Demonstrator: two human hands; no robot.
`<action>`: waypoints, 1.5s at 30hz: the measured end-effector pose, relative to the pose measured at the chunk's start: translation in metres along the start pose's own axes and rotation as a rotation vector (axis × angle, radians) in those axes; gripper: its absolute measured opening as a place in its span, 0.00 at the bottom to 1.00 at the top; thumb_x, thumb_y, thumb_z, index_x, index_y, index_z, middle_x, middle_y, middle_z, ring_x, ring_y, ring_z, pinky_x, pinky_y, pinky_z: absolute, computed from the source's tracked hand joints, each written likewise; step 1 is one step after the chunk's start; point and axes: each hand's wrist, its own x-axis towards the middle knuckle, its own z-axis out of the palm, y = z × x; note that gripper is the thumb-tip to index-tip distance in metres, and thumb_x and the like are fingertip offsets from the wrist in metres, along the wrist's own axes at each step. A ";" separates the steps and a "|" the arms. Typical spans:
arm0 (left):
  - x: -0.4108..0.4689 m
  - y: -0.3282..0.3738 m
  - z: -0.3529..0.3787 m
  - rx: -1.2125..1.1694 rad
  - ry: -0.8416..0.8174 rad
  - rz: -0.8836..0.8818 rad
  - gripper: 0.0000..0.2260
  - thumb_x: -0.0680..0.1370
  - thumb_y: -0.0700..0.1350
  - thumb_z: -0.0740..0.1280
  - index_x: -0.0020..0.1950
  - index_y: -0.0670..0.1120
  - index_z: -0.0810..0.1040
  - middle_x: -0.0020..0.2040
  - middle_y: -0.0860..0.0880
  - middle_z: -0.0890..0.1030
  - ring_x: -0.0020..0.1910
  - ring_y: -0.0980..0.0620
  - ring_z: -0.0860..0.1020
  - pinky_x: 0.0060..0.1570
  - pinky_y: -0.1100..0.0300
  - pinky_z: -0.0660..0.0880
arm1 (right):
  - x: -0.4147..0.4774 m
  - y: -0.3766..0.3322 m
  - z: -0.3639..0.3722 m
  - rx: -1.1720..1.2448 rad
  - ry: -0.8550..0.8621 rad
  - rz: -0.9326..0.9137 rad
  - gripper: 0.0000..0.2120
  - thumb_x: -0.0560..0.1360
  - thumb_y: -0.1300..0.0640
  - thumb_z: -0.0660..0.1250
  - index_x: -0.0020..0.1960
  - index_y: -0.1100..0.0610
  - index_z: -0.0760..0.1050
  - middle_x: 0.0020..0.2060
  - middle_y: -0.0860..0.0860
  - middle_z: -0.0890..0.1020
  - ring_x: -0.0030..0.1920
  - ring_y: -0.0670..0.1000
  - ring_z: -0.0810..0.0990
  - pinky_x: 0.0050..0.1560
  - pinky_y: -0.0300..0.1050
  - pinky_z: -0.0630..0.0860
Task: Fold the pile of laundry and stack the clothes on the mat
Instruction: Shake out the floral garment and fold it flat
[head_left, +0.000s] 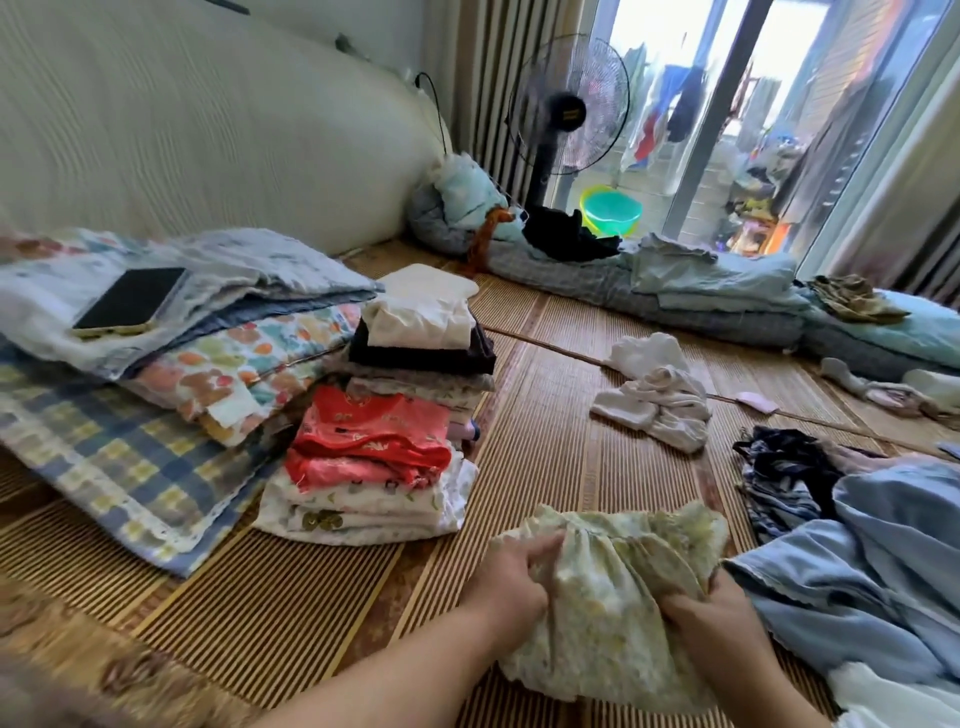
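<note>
A pale yellow floral garment (602, 597) lies bunched on the woven mat (545, 441) right in front of me. My left hand (511, 579) grips its left edge and my right hand (711, 618) grips its right side, fingers curled into the cloth. Left of it stands a tall stack of folded clothes (384, 431), white at the bottom, red in the middle, dark and cream on top. Unfolded laundry lies to the right: light blue fabric (857, 571) and a dark blue patterned piece (784, 478). A crumpled white garment (660, 400) lies further out on the mat.
Folded blankets with a phone (130, 301) on top sit at the left. A standing fan (566, 109), a green basin (613, 208) and rolled bedding (675, 296) line the far side by the glass door. Bare mat shows between the stack and the white garment.
</note>
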 end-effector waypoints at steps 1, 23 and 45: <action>-0.001 0.008 -0.009 -0.004 0.022 0.057 0.30 0.72 0.35 0.61 0.71 0.59 0.71 0.65 0.58 0.75 0.66 0.53 0.73 0.66 0.57 0.71 | 0.000 -0.012 0.000 0.050 0.001 -0.048 0.12 0.71 0.64 0.72 0.50 0.53 0.73 0.42 0.49 0.81 0.40 0.48 0.79 0.29 0.40 0.73; 0.073 -0.070 -0.255 0.449 0.223 -0.164 0.35 0.71 0.49 0.61 0.79 0.58 0.55 0.76 0.46 0.63 0.72 0.46 0.66 0.67 0.55 0.68 | 0.079 -0.141 0.260 -0.805 -0.197 -0.379 0.35 0.79 0.53 0.61 0.78 0.42 0.45 0.78 0.57 0.45 0.71 0.60 0.67 0.53 0.48 0.73; 0.006 0.058 -0.109 0.899 0.237 0.325 0.27 0.75 0.56 0.65 0.74 0.60 0.64 0.77 0.53 0.61 0.76 0.50 0.57 0.72 0.42 0.59 | -0.017 -0.119 0.080 -0.850 -0.127 -0.602 0.31 0.76 0.45 0.65 0.76 0.43 0.58 0.77 0.51 0.58 0.74 0.57 0.63 0.71 0.61 0.64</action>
